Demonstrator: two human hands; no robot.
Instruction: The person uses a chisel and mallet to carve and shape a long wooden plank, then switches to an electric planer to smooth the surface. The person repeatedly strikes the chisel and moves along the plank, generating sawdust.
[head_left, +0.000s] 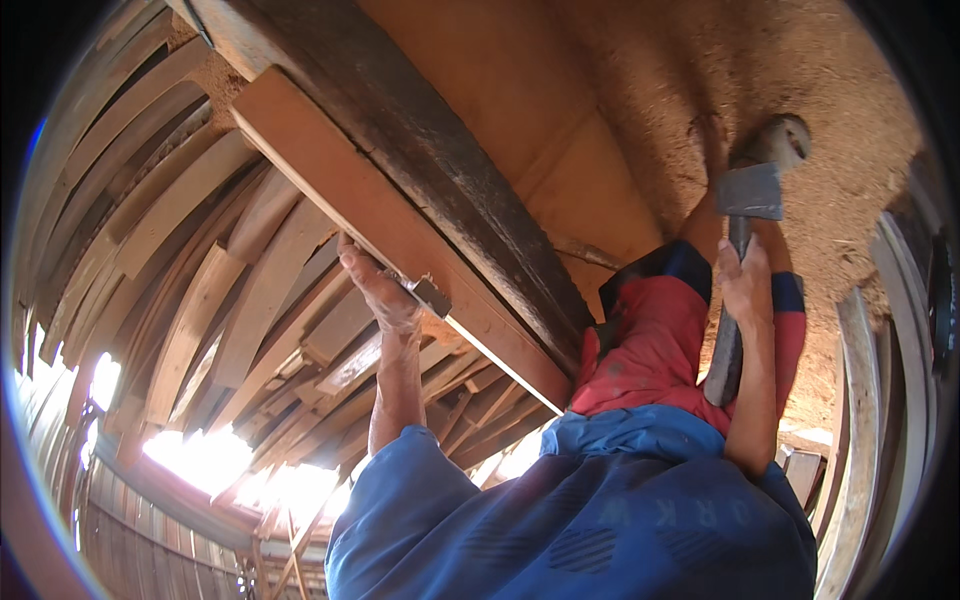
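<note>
Plank (400, 232) lies just to the right of the left hand (385, 290), its long axis slanting from ahead and left of that hand back toward the person's lap on the right. The left hand is much the nearer one: it meets the plank's left edge partway along, fingers bent at the edge, a small dark block (432, 298) between it and the plank. I cannot tell whether those fingers are clamped on the block, on the edge, or only resting there. From the block, a pale line runs back along the edge toward the lap; whether it is a strip or the bare edge is unclear.

The right hand (748, 280) is well apart from the plank, off to its right, wrapped around the handle of a hatchet (750, 192). The dark head sits ahead of that hand and the handle reaches back behind it to the red shorts (650, 345), so the tool's long axis points away from the body, at an angle to the plank's.

Between plank and right hand runs a dark beam (450, 170), right beside the plank and nearly parallel with it. Left of the left hand, many boards (200, 300) lie in rows; ahead and to the right of the right hand, the floor (850, 225) looks covered in sawdust.
</note>
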